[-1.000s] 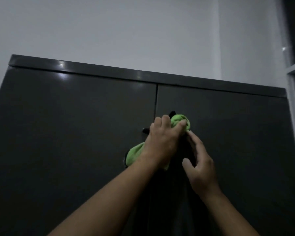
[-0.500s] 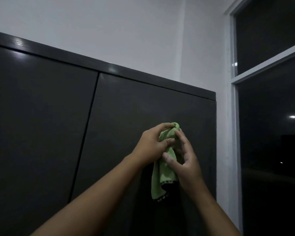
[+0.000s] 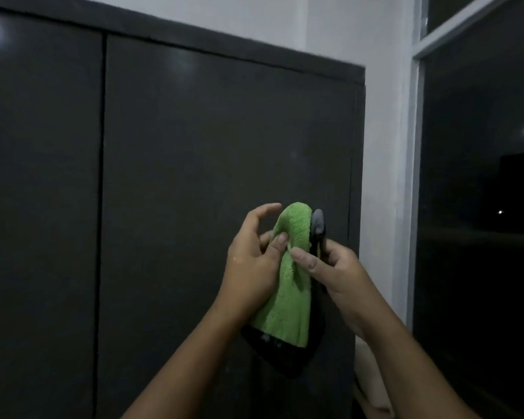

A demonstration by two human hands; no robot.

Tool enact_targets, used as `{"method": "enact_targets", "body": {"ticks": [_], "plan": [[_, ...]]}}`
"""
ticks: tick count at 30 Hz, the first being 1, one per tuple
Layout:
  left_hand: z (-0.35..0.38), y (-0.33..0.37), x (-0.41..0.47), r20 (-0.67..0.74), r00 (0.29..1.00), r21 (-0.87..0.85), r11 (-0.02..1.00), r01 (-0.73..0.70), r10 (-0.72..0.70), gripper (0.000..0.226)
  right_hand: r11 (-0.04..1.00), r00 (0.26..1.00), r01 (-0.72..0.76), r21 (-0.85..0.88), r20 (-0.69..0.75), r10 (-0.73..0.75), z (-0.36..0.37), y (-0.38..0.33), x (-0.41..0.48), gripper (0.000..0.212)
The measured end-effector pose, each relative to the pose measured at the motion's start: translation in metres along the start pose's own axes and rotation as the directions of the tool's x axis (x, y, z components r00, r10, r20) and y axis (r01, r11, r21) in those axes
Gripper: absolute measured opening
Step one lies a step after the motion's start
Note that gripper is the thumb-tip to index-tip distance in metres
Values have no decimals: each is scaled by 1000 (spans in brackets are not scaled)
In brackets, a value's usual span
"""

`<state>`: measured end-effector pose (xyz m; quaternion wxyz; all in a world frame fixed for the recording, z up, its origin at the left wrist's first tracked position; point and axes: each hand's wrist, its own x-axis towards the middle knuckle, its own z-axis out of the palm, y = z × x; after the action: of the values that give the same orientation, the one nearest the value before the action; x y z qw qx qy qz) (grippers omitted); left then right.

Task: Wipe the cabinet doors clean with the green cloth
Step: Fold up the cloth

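Note:
A dark grey cabinet fills the view, with its right door (image 3: 218,140) and left door (image 3: 40,176) split by a vertical seam. The green cloth (image 3: 288,297), edged in black with a grey backing, hangs folded in front of the right door's lower right part. My left hand (image 3: 251,261) pinches the cloth's left side with thumb and fingers. My right hand (image 3: 336,273) grips its right side, thumb on the green face. I cannot tell whether the cloth touches the door.
A white wall strip (image 3: 381,146) stands right of the cabinet, then a window frame (image 3: 416,176) with dark glass (image 3: 481,207). A pale object (image 3: 372,376) sits low beside the cabinet's right edge. The cabinet's top rim (image 3: 224,46) runs under the white wall.
The view has swung right and closer, from the door seam to the right door. The cloth went from bunched under my left hand to hanging between both hands.

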<state>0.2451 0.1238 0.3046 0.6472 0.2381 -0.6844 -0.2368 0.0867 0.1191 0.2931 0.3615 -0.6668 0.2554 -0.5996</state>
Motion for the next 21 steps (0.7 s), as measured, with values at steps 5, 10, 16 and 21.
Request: {"method": "enact_targets", "body": {"ticks": [5, 10, 16, 21], "plan": [[-30, -19, -31, 95, 969, 93, 972, 218, -226, 36, 999, 996, -32, 23, -81, 34, 19, 27, -21, 44], [-56, -20, -55, 271, 875, -23, 906, 423, -401, 32, 983, 989, -107, 146, -89, 121, 45, 44, -42, 34], [-81, -33, -73, 270, 828, -173, 822, 543, -491, 22, 980, 985, -165, 115, -22, 169, 56, 56, -62, 50], [-92, -43, -83, 258, 817, -250, 781, 572, -516, 24, 955, 955, -284, 85, -67, 290, 62, 68, -80, 36]]}}
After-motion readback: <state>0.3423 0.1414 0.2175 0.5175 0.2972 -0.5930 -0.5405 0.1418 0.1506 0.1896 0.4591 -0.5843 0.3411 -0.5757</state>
